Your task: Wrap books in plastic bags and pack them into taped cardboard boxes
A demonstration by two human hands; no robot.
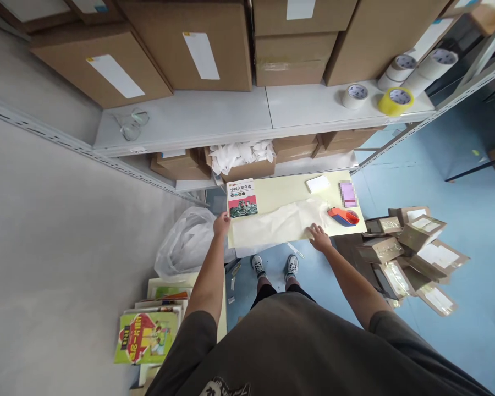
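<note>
A book [242, 198] with a white and pink cover lies at the left end of a pale yellow tabletop [282, 187]. My left hand [221, 224] is at the book's lower left corner, its fingers closed on that corner. Across the front of the tabletop stretches a crinkled whitish sheet or flat bag [278, 223]; which of the two I cannot tell. My right hand [319, 237] rests at its right end with fingers spread. Just beyond that hand lies an orange and blue tool [344, 216], shaped like a tape dispenser.
A small white box [318, 184] and a blurred purple item [348, 194] lie on the tabletop. Behind it, a grey shelf [231, 118] bears cartons and tape rolls [396, 101]. Flattened cartons [412, 247] pile at right; a plastic bag [185, 242] and books [148, 335] are left.
</note>
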